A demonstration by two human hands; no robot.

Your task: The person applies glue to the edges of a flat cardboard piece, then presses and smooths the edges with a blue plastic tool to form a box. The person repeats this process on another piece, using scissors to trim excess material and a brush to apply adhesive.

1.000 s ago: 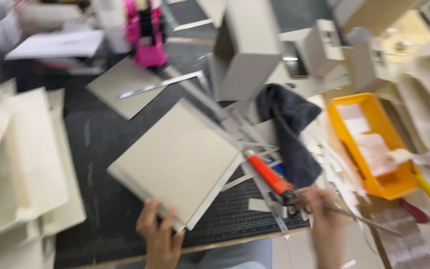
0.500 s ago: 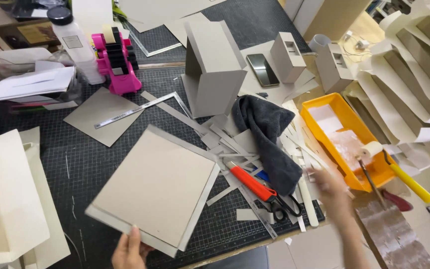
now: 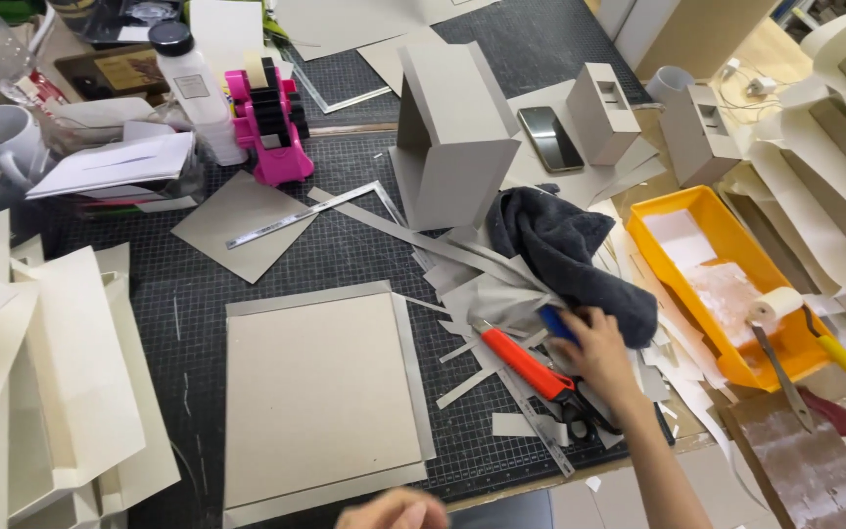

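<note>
right hand [image 3: 601, 355]: fingers curled, resting on a blue object [image 3: 558, 323] at the near edge of the dark grey cloth [image 3: 570, 257]; whether it grips or only touches, cannot tell.
left hand [image 3: 396, 509]: only knuckles show at the bottom edge; its state cannot be told.
grey board [image 3: 320, 397]: flat on the cutting mat [image 3: 198, 284], near its front edge, just beyond the left hand, well left of the right hand.
orange cutter [image 3: 526, 364]: long axis diagonal, from mat centre toward the front right corner, touching the right hand's left side.
steel ruler [image 3: 291, 217]: diagonal, far side of the mat.
crowding: paper strips [image 3: 462, 294] around the right hand; yellow tray [image 3: 727, 284] to its right.
open room: bare mat left of the board.
</note>
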